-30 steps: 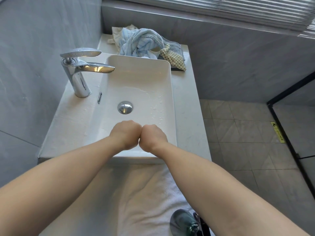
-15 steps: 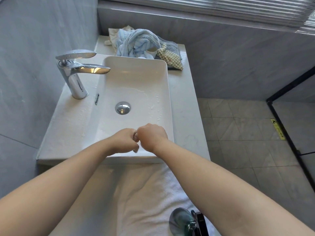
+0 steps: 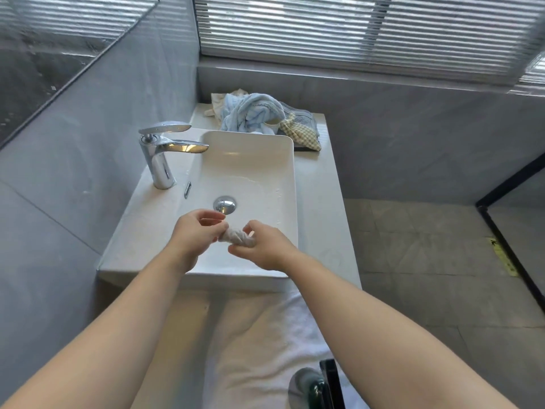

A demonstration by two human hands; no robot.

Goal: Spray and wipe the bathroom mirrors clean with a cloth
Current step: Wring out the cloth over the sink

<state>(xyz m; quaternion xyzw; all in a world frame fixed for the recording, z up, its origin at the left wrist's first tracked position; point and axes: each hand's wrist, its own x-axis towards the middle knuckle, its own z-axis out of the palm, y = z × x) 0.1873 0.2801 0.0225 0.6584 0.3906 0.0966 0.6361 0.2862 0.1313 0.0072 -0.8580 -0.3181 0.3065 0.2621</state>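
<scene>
Bathroom, white washbasin (image 3: 283, 160), chrome tap (image 3: 165, 154)

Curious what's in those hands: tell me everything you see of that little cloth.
The cloth is a small whitish-grey rag, seemingly soft fabric, twisted into a short tight roll. It is held roughly level over the near end of the white sink. The left hand pinches its left end; the right hand curls round its right end.

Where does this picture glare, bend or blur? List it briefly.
Head view: daylight comes through the window blinds, glinting on the faucet spout; head view: the wide lens bows the blinds and stretches the forearms; head view: the twisted cloth is sharp.
</scene>
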